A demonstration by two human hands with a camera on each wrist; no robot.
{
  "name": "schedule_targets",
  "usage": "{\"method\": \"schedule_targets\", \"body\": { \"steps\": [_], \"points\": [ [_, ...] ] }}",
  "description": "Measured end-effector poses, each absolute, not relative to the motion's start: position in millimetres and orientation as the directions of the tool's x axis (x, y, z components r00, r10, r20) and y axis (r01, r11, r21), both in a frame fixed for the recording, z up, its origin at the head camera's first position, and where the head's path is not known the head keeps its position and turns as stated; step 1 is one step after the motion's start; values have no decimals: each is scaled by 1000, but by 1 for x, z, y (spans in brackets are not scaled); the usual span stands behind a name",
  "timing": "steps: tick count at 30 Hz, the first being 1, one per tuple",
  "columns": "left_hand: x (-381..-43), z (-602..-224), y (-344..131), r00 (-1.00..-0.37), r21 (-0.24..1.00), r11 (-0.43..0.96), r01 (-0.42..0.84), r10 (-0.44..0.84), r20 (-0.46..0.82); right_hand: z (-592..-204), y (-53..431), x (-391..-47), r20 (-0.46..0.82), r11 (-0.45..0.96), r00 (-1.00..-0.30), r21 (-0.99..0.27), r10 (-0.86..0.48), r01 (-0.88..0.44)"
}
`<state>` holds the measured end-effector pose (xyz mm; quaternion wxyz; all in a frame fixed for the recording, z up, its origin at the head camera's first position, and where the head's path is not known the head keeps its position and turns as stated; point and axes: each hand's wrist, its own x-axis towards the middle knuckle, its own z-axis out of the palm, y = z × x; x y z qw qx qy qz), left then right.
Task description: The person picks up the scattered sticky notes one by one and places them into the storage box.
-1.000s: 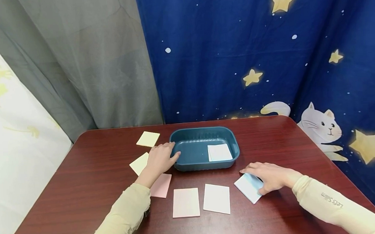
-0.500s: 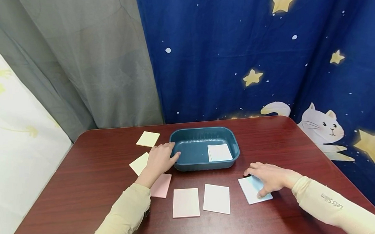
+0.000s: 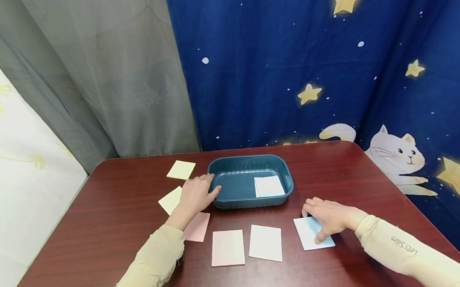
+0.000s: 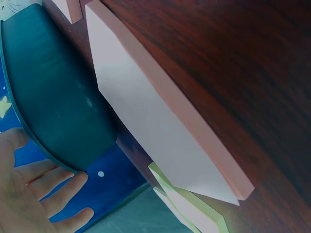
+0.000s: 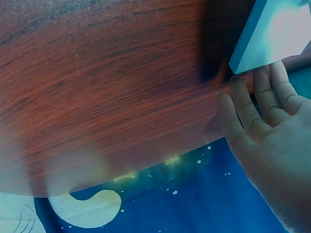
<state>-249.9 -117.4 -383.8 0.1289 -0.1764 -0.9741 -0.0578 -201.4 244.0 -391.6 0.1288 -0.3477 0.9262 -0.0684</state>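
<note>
My left hand (image 3: pixel 196 195) rests at the left end of the dark teal tray (image 3: pixel 252 203), its fingers fairly straight against the rim. In the left wrist view, the fingertips of the left hand (image 4: pixel 41 189) meet the tray's edge. At the right, my right hand (image 3: pixel 328 216) is over a light blue pad of sticky notes (image 3: pixel 309 234) lying on the table. Its thumb is on the pad's near part and its fingers are by the far edge. In the right wrist view, the right hand (image 5: pixel 272 116) has extended fingers at the blue pad's edge (image 5: pixel 277 39); the thumb is hidden there.
White square notes (image 3: pixel 269 186) lie in the tray's right part. In front stand a pale pink pad (image 3: pixel 227 248) and a whitish pad (image 3: pixel 265 243). A darker pink pad (image 3: pixel 197 227) is partly under the left wrist. Two yellow pads (image 3: pixel 181 169) lie left of the tray.
The blue pad has turned and shifted slightly right under my right hand, whose fingers have drawn back a little. The left hand and tray have stayed put.
</note>
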Motion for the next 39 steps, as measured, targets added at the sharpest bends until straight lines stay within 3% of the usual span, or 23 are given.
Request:
{"method": "schedule_targets", "body": {
  "steps": [24,39],
  "points": [
    [-250,-384,-118,-900,71,928,365,333,283,-391,246,-192,-182,746,-725,-227,-664,-626],
    [-249,-384,-118,-898,69,927,368,335,285,-400,243,-170,-77,743,-739,-67,-670,-666]
  ]
}}
